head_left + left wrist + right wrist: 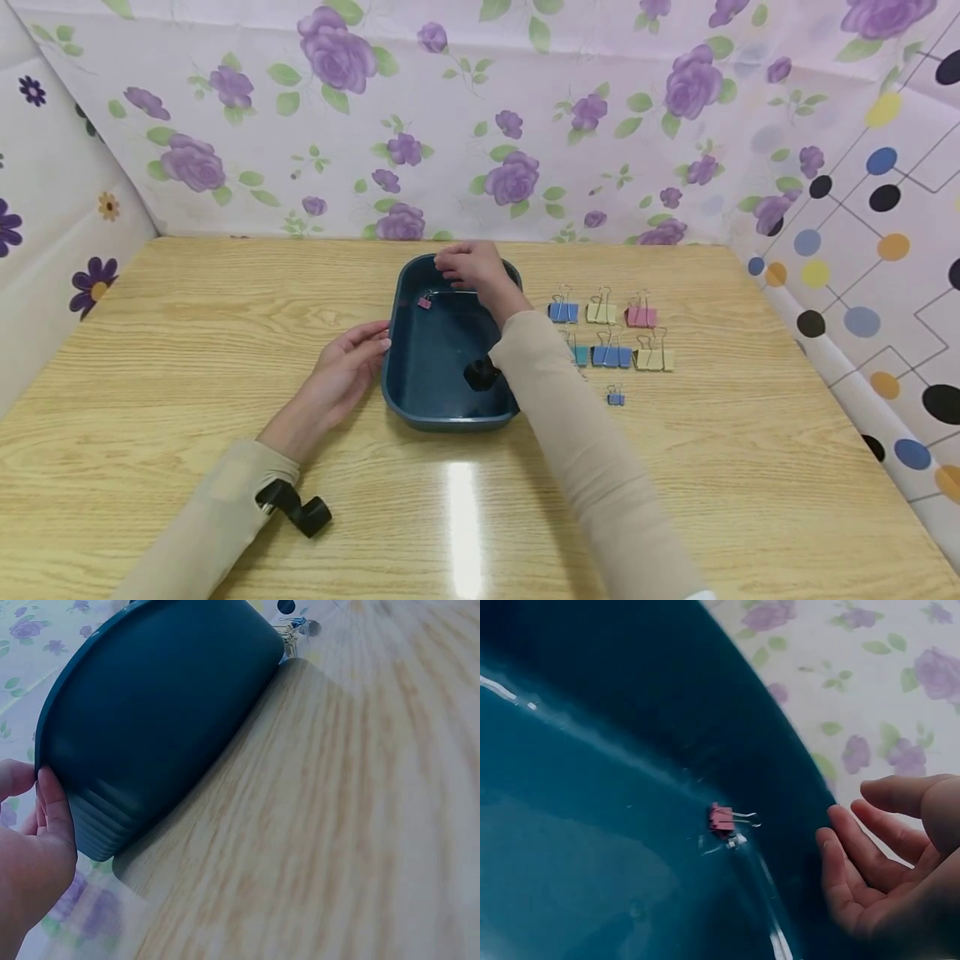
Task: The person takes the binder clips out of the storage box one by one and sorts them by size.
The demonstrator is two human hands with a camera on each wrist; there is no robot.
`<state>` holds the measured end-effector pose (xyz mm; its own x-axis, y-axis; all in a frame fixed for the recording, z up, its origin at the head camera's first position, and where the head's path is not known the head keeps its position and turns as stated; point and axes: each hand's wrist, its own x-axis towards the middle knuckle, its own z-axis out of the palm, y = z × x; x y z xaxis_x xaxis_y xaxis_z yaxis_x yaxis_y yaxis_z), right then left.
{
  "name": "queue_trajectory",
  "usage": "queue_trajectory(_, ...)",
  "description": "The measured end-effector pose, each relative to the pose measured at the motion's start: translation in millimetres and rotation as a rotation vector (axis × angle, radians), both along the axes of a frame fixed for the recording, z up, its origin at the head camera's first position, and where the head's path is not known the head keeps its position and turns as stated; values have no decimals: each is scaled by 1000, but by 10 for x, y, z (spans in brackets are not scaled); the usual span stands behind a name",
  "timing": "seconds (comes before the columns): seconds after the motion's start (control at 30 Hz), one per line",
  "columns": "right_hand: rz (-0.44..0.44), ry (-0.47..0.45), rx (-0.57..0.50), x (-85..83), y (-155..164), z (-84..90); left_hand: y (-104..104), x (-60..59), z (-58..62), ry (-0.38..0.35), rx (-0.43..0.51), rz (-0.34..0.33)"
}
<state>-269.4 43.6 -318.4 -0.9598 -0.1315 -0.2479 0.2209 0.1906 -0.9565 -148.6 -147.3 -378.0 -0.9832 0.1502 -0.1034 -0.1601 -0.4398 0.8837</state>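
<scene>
A dark blue plastic basin sits on the wooden table. My left hand pinches its left rim, thumb on one side and fingers on the other, as the left wrist view shows. A small pink binder clip lies inside, close to the far left corner. My right hand is over the basin's far end, its relaxed, half-bent fingers near the rim and nothing between them. In the right wrist view the pink clip's wire handles point toward that hand.
Right of the basin, binder clips stand in rows: blue, pale yellow and pink at the back, with teal, blue and yellow in front. A small blue clip lies nearer. Flowered cloth hangs behind.
</scene>
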Motion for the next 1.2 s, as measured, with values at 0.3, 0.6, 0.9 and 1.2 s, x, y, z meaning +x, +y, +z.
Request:
queue_trajectory(0.3,13,-27,112,-24,-97,-142,-6,-10,-9,-14,-16,1)
queue_trajectory(0.6,-19,-78,149,5,-163,-250,-1,-14,-23,-5,0,-9)
queue_trajectory(0.9,33,-65,159,8,-145,-265,2,-18,-14,7,4,-12)
queue_trajectory(1.2,86,-11,270,19,-167,-265,-3,-17,-18,-2,-6,-15)
